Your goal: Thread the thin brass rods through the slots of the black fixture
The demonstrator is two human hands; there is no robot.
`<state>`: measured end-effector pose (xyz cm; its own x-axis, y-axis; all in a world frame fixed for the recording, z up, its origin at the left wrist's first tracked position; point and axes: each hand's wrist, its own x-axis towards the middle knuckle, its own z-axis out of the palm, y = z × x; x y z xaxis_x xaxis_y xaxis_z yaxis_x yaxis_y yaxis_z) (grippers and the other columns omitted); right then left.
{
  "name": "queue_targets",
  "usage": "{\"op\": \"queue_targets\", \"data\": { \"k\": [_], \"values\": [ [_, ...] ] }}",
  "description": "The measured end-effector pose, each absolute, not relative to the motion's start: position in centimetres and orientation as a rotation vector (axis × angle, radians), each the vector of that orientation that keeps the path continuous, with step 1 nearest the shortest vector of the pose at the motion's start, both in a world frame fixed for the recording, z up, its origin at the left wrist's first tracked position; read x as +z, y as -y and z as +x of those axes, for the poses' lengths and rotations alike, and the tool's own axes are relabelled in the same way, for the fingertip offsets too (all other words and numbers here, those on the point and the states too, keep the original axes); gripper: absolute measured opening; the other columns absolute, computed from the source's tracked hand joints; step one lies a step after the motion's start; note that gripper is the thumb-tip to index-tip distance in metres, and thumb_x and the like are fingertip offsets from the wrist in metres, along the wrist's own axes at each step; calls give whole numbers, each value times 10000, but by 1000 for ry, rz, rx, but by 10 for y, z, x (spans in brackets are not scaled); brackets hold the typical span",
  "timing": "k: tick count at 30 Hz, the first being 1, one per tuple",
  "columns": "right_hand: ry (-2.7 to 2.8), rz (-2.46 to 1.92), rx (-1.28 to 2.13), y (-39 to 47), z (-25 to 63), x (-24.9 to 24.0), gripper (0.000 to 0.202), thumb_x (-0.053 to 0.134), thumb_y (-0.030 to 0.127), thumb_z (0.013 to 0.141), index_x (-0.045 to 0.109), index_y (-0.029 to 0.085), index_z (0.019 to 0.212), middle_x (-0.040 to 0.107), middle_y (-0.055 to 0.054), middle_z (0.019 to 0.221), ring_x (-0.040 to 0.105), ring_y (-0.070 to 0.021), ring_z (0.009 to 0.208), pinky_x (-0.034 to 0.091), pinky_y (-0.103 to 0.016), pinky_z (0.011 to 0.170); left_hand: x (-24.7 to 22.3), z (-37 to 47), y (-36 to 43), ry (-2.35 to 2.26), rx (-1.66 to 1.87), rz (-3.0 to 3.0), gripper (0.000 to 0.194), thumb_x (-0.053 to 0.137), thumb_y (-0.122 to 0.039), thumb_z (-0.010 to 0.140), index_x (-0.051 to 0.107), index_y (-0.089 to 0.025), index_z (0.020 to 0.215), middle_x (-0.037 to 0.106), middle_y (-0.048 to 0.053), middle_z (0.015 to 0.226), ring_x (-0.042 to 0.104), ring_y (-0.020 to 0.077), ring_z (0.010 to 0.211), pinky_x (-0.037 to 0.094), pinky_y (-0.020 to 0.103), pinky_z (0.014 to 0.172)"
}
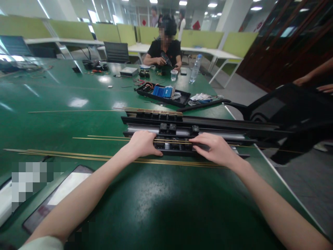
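My left hand (142, 144) is wrapped over the left end of the nearest black rail (177, 152), thumb on the near side. Thin brass-coloured rods (104, 138) run under that hand and along the rail, past small black blocks (183, 145) set in it. At the rods' right end my right hand (212, 147) is closed, thumb and fingertips pinching them. Behind lie more long black rails (221, 122), with dark blocks (171, 128) standing on one. Several loose brass-coloured rods (156, 161) rest on the table in front of both hands.
On the green table (166, 198), a phone (62, 194) lies near my left forearm. A black tray (182, 99) with a blue pack sits beyond the rails, by gloves (201, 98) and a water bottle (195, 69). A co-worker (165, 48) holds a tool opposite. A black chair (286, 104) stands right.
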<state>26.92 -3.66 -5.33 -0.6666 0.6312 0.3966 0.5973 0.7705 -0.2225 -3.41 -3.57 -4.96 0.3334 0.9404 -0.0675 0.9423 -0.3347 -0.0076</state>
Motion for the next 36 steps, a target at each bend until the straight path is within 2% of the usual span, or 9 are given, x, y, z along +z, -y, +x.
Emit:
{"op": "queue_targets", "data": {
  "k": [5,15,36],
  "values": [
    [2492,-918,101,32,273,-58,287,555,146,907,719,234,1126,759,-57,1012,699,-221,903,550,-350,769,-49,-33,36,-1798,-88,2527,750,636,-819,589,698,-188,992,753,135,984,701,340,920,519,395,773],
    [2380,-972,59,34,271,-66,151,585,197,931,733,210,957,774,-54,934,716,-221,858,553,-350,765,-49,-33,37,-1788,-66,2540,739,639,-805,601,698,-179,989,751,137,990,699,341,928,514,394,770],
    [2491,-971,-141,36,270,-71,213,506,194,977,706,192,1052,770,-74,983,709,-236,863,545,-370,777,-48,-34,38,-1788,-87,2534,752,631,-817,600,691,-189,1010,754,131,1005,700,334,935,513,388,775]
  ]
}}
